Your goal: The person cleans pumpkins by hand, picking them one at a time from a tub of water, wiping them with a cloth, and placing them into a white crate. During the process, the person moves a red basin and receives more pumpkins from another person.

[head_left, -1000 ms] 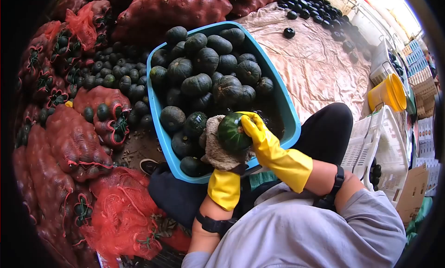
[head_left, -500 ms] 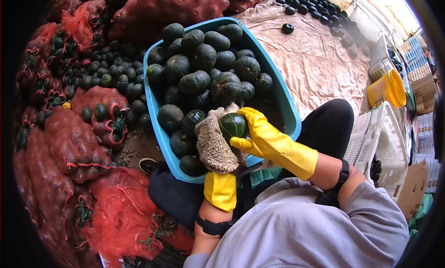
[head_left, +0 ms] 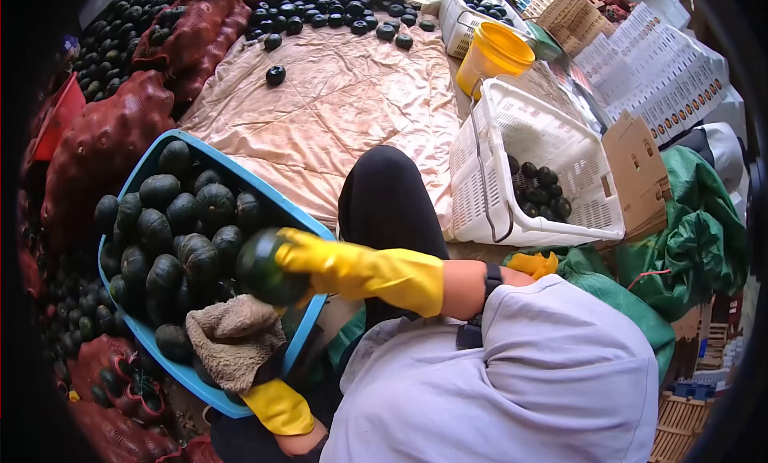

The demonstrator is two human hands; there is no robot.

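My right hand (head_left: 324, 261), in a yellow rubber glove, grips a dark green squash (head_left: 260, 272) over the right side of a blue tub (head_left: 282, 210). Motion blurs this squash and the fingertips. A heap of similar ribbed green squashes (head_left: 198, 257) fills the tub. At the tub's near end, a tan fuzzy cloth or mitt (head_left: 228, 343) covers my left hand (head_left: 280, 407); only the yellow glove's cuff shows, and the fingers are hidden. The cloth lies apart from the gripped squash, close to the heap.
Right of my raised knee (head_left: 392, 195) stands a white plastic crate (head_left: 472, 171) with several squashes inside. Behind it is a yellow bucket (head_left: 488, 59). A pinkish sheet (head_left: 344, 103) covers the floor ahead, with squashes at its far edge. Red mesh sacks (head_left: 108, 135) lie at left.
The view has swung right. My right hand has carried the squash away from the tan cloth towards the tub's right side. My left hand stays low by the tub's near end.
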